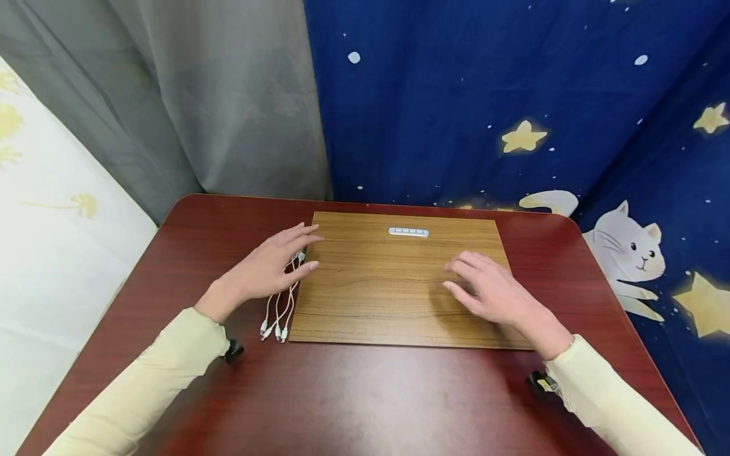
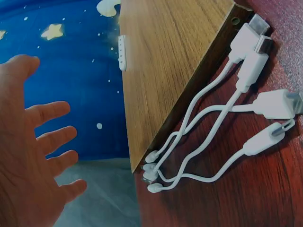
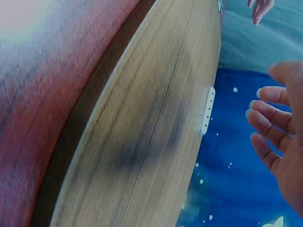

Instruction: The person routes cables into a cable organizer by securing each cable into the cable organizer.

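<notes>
We see the left hand (image 1: 272, 261), fingers spread apart, above the white cables (image 2: 227, 108), which lie on the table (image 1: 365, 399) just beside the wooden board (image 1: 393, 285). The right hand (image 1: 487, 290), fingers loosely bent and slightly apart, seems to hover over the board, though we cannot judge its height well. A white strip (image 1: 408, 232) lies near the board's far edge.
</notes>
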Motion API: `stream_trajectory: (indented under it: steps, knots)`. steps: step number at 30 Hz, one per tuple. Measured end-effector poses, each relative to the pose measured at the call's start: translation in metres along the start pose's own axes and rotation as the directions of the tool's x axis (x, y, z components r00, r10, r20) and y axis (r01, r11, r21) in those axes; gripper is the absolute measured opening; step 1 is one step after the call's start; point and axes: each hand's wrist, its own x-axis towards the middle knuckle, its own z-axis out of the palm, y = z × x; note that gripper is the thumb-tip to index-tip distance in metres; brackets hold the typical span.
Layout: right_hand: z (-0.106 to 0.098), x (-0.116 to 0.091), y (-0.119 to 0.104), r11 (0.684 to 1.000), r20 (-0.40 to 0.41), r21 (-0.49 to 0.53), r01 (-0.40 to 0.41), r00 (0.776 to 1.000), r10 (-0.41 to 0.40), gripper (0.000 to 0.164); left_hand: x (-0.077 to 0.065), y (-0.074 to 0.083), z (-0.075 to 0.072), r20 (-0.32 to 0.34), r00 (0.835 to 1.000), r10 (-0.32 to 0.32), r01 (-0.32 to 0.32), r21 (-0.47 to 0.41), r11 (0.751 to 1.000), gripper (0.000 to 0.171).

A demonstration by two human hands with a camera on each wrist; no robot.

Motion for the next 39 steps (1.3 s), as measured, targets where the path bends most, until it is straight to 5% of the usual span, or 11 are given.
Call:
stream_trajectory:
  steps: [2, 7, 13, 20, 25, 31, 39]
  knots:
    - [0.001, -0.001, -0.003, 1.000, -0.009, 0.010, -0.020, 1.000, 0.020, 0.008, -0.001, -0.003, -0.001, -0.032, 0.999, -0.022, 0.021, -0.020, 1.000, 0.052]
    - [0.005, -0.001, -0.014, 0.995, 0.023, 0.063, -0.083, 0.996, 0.081, 0.019, -0.003, -0.015, 0.001, -0.139, 0.986, -0.096, 0.088, -0.065, 0.994, 0.043]
    - [0.013, 0.000, -0.029, 0.977, 0.074, 0.140, -0.160, 0.986, 0.150, 0.019, -0.007, -0.029, 0.001, -0.222, 0.935, -0.276, 0.254, -0.121, 0.960, 0.026]
    - [0.019, 0.003, -0.041, 0.965, 0.112, 0.172, -0.199, 0.977, 0.181, 0.029, -0.011, -0.038, 0.001, -0.128, 0.867, -0.481, 0.471, -0.104, 0.876, 0.021]
    - [0.021, 0.003, -0.045, 0.962, 0.138, 0.183, -0.202, 0.974, 0.178, 0.029, -0.010, -0.044, 0.004, -0.054, 0.832, -0.553, 0.549, -0.068, 0.833, 0.024]
    - [0.025, 0.003, -0.049, 0.966, 0.158, 0.184, -0.180, 0.976, 0.151, 0.029, -0.006, -0.047, 0.010, -0.031, 0.817, -0.576, 0.575, -0.035, 0.817, 0.027]
    - [0.031, 0.004, -0.050, 0.965, 0.185, 0.181, -0.190, 0.970, 0.157, 0.031, -0.006, -0.047, 0.018, -0.007, 0.820, -0.572, 0.572, -0.015, 0.820, 0.027]
